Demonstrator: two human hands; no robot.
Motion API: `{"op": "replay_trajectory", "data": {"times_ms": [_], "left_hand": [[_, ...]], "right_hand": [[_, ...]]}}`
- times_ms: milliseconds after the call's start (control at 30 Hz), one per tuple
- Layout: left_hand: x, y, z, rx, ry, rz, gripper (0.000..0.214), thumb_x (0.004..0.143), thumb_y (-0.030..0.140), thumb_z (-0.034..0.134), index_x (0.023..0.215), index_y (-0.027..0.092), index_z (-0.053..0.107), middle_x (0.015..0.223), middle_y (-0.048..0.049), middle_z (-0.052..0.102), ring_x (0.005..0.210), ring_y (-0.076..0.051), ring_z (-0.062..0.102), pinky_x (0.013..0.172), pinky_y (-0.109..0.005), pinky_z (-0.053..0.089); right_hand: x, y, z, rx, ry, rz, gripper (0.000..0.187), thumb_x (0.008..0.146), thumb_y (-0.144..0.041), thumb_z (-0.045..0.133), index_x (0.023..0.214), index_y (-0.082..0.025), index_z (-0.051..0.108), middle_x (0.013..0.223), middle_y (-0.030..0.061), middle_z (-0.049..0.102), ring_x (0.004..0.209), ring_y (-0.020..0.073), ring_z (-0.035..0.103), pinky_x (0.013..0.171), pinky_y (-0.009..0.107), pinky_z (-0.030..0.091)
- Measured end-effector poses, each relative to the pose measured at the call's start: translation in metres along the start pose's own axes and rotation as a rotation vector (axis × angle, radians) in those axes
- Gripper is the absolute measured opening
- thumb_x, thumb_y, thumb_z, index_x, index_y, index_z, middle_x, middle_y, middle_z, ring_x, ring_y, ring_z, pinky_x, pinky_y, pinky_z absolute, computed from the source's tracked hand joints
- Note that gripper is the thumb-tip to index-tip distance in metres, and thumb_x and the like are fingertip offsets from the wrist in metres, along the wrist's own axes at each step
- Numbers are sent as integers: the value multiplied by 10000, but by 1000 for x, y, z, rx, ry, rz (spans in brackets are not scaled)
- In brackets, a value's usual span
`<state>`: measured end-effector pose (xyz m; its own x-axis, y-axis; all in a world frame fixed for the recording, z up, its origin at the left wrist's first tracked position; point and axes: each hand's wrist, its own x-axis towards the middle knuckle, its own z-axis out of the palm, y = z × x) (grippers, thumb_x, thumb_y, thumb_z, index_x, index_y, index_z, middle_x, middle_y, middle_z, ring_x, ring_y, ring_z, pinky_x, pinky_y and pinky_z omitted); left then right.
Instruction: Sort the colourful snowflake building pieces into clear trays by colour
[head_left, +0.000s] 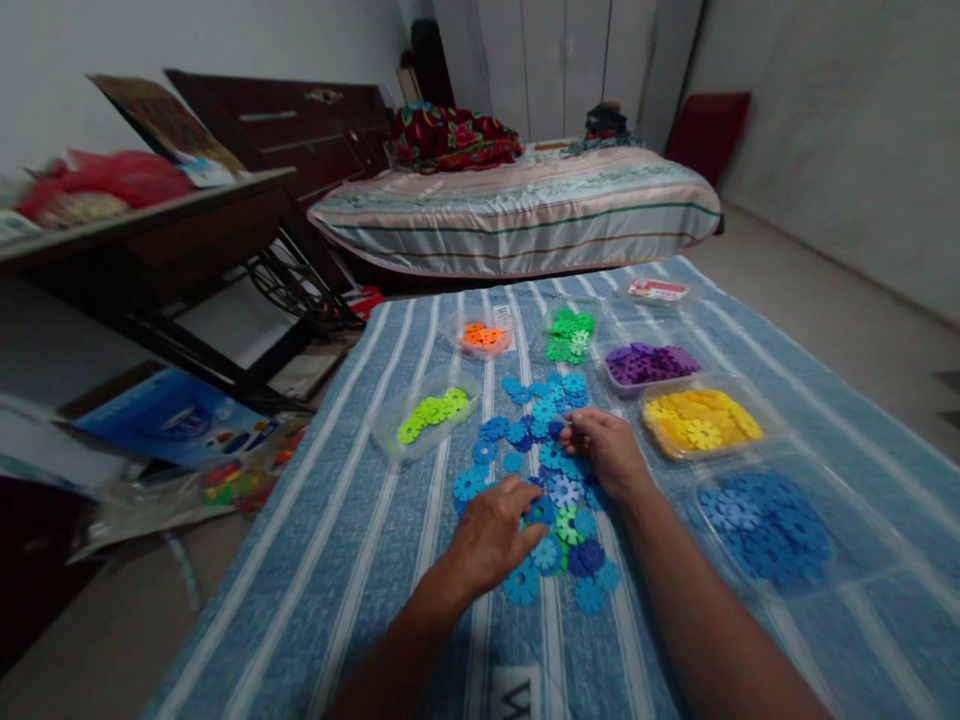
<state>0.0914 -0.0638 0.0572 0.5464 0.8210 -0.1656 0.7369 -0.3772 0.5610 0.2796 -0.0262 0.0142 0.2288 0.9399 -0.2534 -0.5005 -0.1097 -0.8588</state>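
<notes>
A loose pile of plastic snowflake discs (544, 415), mostly blue with a few green and purple ones, lies on a blue striped cloth (360, 560). My left hand (491, 535) rests palm down on the near left side of the pile, fingers curled onto the discs. My right hand (606, 450) sits at the pile's right side, its fingers pinched together on discs. What either hand holds is hidden by the fingers.
Clear trays ring the pile: lime discs (431, 410), orange (484, 337), green (570, 335), purple (649, 362), yellow (701, 418), dark blue (765, 520). A bed (517, 205) stands beyond. A dark table (150, 240) and a toy box (172, 420) are at the left.
</notes>
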Motion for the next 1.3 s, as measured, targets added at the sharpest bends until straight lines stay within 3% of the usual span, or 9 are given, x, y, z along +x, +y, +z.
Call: {"op": "replay_trajectory", "data": {"times_ms": [167,400,633,700,833,967,1133,1300], "left_hand": [[6,-5,3,70,74,-25,314,797,276,599,1099,202,639,964,-52,628,864,-195,602,762,-283,457],[12,-8,-2,119,88,-72,337,803,317,623,1113,186,635,943,-47,621,817,-195,607,737,-290,441],[13,-14,2,184,235,-155,279,847,243,570,1113,170,609,970,-70,618,855,-201,599,780,-297,442],[9,-11,1,156,213,-132,227,848,218,560,1061,173,625,942,-61,621,838,-187,598,769,-282,438],[-1,-1,-1,107,62,-85,124,842,238,563,906,191,659,861,-40,624,808,-176,596,726,-265,425],[-10,7,-4,125,-43,-117,192,818,286,587,965,198,674,890,-44,634,843,-195,601,729,-276,418],[-9,14,-5,165,-70,-162,286,795,317,598,1048,201,660,938,-57,639,861,-212,604,733,-289,415],[-2,18,-3,154,-51,-213,170,773,284,603,905,187,647,857,-38,637,819,-198,600,688,-270,392]], "right_hand": [[0,0,0,3,3,-3,211,634,-348,756,720,-168,688,590,30,679,517,130,610,478,226,486],[1,1,-1,-2,-4,0,213,647,-352,752,735,-166,695,594,28,680,512,121,601,481,219,486],[1,1,-1,3,-4,4,215,646,-352,753,735,-165,694,591,25,680,511,118,601,484,216,485],[1,1,-1,3,-2,5,219,645,-355,755,736,-166,694,594,27,682,511,119,601,483,217,484],[1,1,-1,0,-3,-4,222,638,-354,757,728,-161,695,593,29,681,510,119,603,478,214,483],[0,1,0,2,0,-7,225,634,-354,754,726,-159,693,584,26,679,514,119,612,475,207,484],[1,1,0,-7,1,0,220,638,-353,748,725,-158,693,582,26,681,523,121,621,486,206,491],[0,1,0,-3,1,0,210,639,-341,748,723,-157,691,583,24,679,511,117,613,481,207,487]]}}
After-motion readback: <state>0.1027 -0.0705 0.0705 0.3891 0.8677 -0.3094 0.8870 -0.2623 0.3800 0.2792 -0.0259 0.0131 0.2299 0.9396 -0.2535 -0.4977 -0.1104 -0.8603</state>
